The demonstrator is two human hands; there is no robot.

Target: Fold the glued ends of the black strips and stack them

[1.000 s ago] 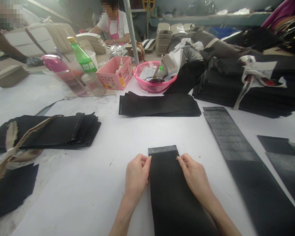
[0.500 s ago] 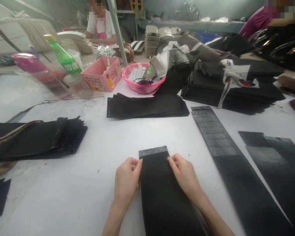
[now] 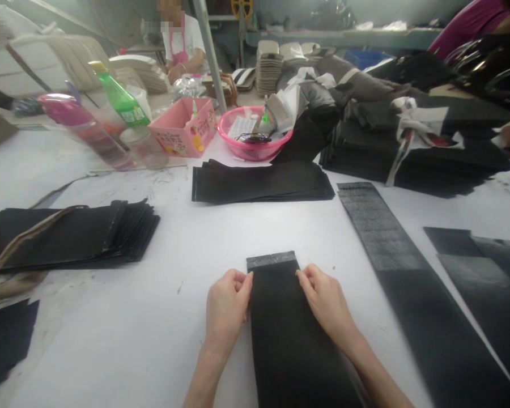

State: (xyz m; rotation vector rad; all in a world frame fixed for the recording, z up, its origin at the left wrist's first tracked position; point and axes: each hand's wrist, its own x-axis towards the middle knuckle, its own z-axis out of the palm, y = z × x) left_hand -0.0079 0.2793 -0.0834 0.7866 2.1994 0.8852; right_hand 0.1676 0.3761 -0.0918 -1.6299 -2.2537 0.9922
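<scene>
A long black strip (image 3: 291, 334) with a shiny grey band across its far end lies in front of me on the white table (image 3: 144, 334). My left hand (image 3: 229, 306) pinches its left edge just below the band. On the opposite edge, my right hand (image 3: 325, 297) pinches the strip at about the same height. To the right lies an overlapping row of black strips (image 3: 378, 238) with greyish ends. Beyond my hands sits a stack of black pieces (image 3: 261, 182).
Left: a black stack with a cord (image 3: 68, 235). Behind: a pink basin (image 3: 255, 148), pink box (image 3: 185, 133), green bottle (image 3: 123, 102), glass jar (image 3: 142, 146) and tied black bundle (image 3: 420, 153). A person (image 3: 187, 45) sits across the table.
The whole view has shifted, so things appear slightly farther right. Both hands keep their pinch on the strip. The person across the table has moved their arms.
</scene>
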